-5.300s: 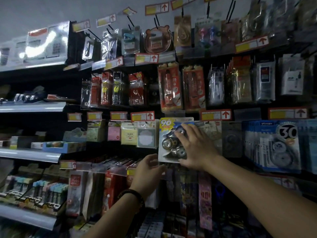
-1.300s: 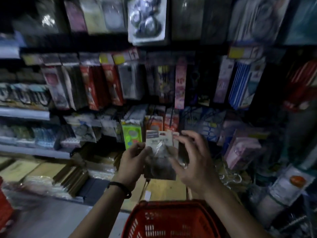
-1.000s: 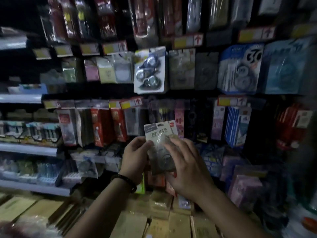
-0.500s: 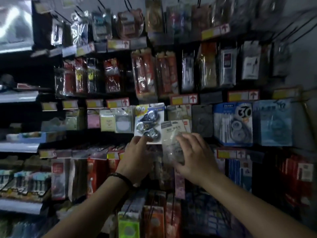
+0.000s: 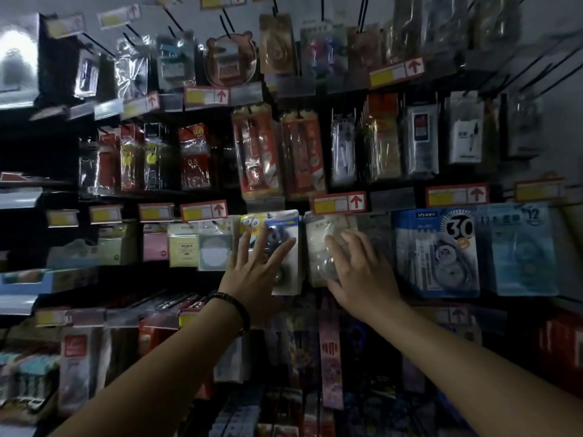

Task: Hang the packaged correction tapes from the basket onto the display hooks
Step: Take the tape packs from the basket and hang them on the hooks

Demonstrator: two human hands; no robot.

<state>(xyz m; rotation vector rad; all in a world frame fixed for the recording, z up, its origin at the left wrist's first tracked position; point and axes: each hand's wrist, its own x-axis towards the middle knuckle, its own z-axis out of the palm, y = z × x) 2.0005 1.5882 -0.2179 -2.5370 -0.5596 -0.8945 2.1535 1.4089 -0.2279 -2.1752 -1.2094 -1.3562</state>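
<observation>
step: looks like the hang-it-on-the-hook bit, judging by both hands being up at the tape row of the display wall

right hand (image 5: 362,275): fingers curled round the lower half of a clear correction tape pack (image 5: 325,244), thumb under it, so it's got hold of that one. pack sits upright against the wall, just right of the blue one

left hand (image 5: 255,272): flat and wide open, fingers spread, pressing on the blue 96 pack (image 5: 284,225) that's already hanging. not gripping anything, just steadying it as far as I can tell

hook: honestly can't see it. top of the clear pack tucks up under the red price tag (image 5: 339,203), too dark to say if the hole is on the peg or not

neighbours: big blue 30 pack (image 5: 435,247) further right, sticky notes (image 5: 184,247) to the left

basket: not in view right now

next move: my guess is line the hang hole up with the peg and slide the pack back, then let go gently so it doesn't drop
</observation>
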